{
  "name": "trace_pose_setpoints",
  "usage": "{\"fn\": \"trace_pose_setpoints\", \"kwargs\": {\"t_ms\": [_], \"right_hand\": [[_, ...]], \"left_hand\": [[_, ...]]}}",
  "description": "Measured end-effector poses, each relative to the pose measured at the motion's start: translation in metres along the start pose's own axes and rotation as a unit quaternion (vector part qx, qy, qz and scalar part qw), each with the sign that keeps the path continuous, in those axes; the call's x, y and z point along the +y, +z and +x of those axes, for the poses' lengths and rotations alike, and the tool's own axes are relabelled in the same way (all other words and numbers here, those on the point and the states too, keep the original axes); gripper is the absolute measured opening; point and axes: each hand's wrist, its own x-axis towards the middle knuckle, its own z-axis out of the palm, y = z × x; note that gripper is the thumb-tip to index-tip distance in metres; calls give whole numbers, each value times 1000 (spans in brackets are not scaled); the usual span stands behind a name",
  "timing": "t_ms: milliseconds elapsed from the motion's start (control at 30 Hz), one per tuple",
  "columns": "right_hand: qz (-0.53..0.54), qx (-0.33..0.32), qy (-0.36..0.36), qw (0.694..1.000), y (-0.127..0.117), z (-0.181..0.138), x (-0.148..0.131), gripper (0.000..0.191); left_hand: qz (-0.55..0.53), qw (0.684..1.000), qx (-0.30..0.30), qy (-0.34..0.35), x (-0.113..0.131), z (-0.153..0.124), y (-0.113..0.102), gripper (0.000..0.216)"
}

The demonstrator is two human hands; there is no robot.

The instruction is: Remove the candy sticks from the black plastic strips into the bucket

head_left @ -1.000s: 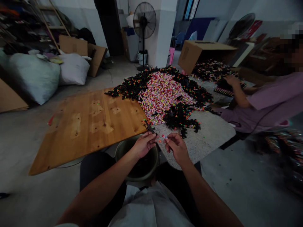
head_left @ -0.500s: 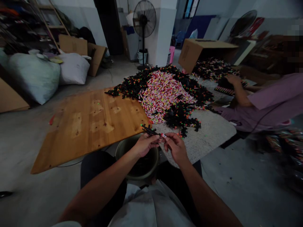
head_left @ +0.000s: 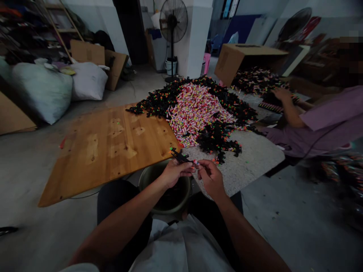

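Observation:
My left hand (head_left: 176, 173) is closed round a black toy gun (head_left: 179, 155) with a green tip, which points up and to the left. Between the fingertips of my right hand (head_left: 211, 177) is a small candy tube (head_left: 196, 162) with a red and white wrapper, held against the rear end of the gun. Whether the tube sits inside the gun I cannot tell. Below both hands stands a dark green bucket (head_left: 143, 181), its inside too dark to make out. A heap of pink-and-white candy tubes (head_left: 195, 109) lies on the table ahead, ringed by black toy guns (head_left: 161, 99).
A wooden board (head_left: 107, 139) extends left, and a speckled grey tabletop (head_left: 255, 151) lies right. At the right a co-worker's hand (head_left: 280, 93) is over a black tray-like row. A cardboard box (head_left: 229, 64), a standing fan (head_left: 172, 22) and stuffed sacks (head_left: 42, 90) are farther back.
The toy gun has tilted slightly in my left hand. Both hands stay together at nearly the same place, and the co-worker's hand has shifted slightly.

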Motion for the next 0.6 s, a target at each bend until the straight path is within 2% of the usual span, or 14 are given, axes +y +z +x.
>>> {"fn": "trace_pose_setpoints", "kwargs": {"t_ms": [233, 467, 600], "right_hand": [[-46, -27, -27, 998, -6, -2, 6, 24], [30, -54, 36, 997, -4, -7, 15, 26], [129, -85, 97, 983, -3, -14, 22, 28]], "left_hand": [[12, 999, 30, -26, -3, 1, -2, 47], [53, 997, 46, -9, -11, -4, -7, 45], [99, 994, 39, 14, -18, -10, -12, 43]]}}
